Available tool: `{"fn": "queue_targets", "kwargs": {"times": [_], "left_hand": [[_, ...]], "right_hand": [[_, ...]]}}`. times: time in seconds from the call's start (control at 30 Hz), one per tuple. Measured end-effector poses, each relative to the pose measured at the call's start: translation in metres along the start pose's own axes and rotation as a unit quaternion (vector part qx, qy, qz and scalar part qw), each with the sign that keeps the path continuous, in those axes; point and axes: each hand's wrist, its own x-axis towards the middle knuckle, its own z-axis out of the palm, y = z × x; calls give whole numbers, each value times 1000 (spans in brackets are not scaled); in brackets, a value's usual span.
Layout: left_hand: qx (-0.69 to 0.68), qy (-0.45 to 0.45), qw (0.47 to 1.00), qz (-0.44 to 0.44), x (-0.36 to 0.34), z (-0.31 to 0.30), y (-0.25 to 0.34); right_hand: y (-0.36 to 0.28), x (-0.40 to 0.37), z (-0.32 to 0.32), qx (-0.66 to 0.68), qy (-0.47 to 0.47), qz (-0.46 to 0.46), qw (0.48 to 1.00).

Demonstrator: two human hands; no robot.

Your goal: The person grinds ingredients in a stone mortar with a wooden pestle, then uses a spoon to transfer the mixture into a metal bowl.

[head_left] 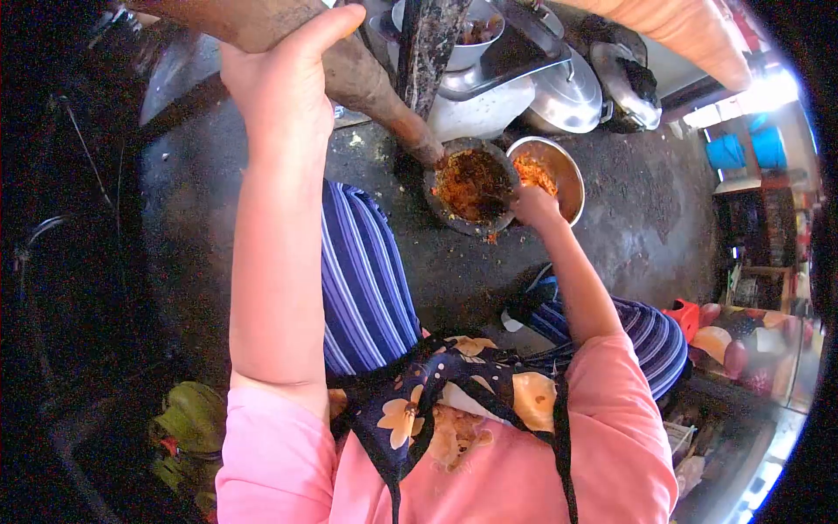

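Note:
A long, thick wooden pestle (371, 92) slants from the top left down to a round stone mortar (477, 229), its lower end at the mortar's left rim. My left hand (284, 74) is wrapped round the pestle's upper part, thumb over it. Inside the mortar lies a reddish-orange mash (471, 182). Touching the mortar's right side is a metal bowl (569, 175) with orange shredded food (534, 173) in it. My right hand (532, 208) is at the near edges of mortar and bowl, fingers curled; whatever they hold is hidden.
Lidded metal pots (566, 92) and a white container (482, 109) stand beyond the mortar, beside a dark wooden post (434, 57). Another hand or forearm (681, 35) reaches in at the top right. A red stool (683, 319) is at the right, with blue buckets (724, 153) farther back.

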Motion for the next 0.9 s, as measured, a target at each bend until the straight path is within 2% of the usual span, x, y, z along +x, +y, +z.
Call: {"fn": "queue_targets", "kwargs": {"times": [0.07, 0.13, 0.17, 0.2, 0.23, 0.27, 0.3, 0.33, 0.37, 0.4, 0.43, 0.5, 0.57, 0.73, 0.8, 0.83, 0.9], "left_hand": [[-8, -17, 1000, 24, 9, -10, -18], [-15, -27, 998, 57, 10, -15, -23], [-7, -19, 999, 42, 8, -14, -22], [1, -10, 1000, 28, 7, -13, -20], [-3, -15, 999, 43, 6, -12, -17], [-2, -11, 999, 50, 9, -15, -17], [-10, -14, 999, 45, 9, -17, -18], [-21, -21, 999, 37, 9, -16, -19], [-25, -25, 999, 35, 8, -14, -19], [-16, -22, 999, 31, 7, -13, -19], [-7, -19, 999, 28, 7, -13, -18], [7, -11, 999, 32, 8, -13, -23], [-1, -14, 999, 36, 6, -8, -24], [9, -22, 999, 33, 1, -8, -25], [0, -30, 999, 34, 3, -9, -25], [-6, -35, 999, 33, 3, -10, -26], [-11, -32, 999, 34, 2, -9, -25]], "right_hand": [[23, 12, 26, 33, 30, -4, 999], [26, 8, 31, 103, -76, -20, 992], [24, 2, 27, 111, -25, -40, 993], [7, -12, -1, 213, 89, -44, 972], [-18, -32, -41, 312, 198, -48, 928], [-40, -50, -80, 541, 223, -154, 797], [-66, -100, -142, 691, 105, -152, 699], [-76, -134, -172, 745, 51, -292, 597], [-75, -152, -179, 648, 150, -397, 633], [-83, -179, -206, 636, 113, -532, 548], [-90, -188, -228, 606, -33, -664, 438], [-112, -216, -243, 591, -44, -715, 371], [-144, -255, -241, 668, 109, -616, 403], [-154, -258, -246, 671, 115, -636, 364], [-155, -264, -258, 700, 69, -585, 403], [-156, -266, -256, 701, 70, -584, 403], [-158, -270, -250, 698, 130, -557, 431]]}}
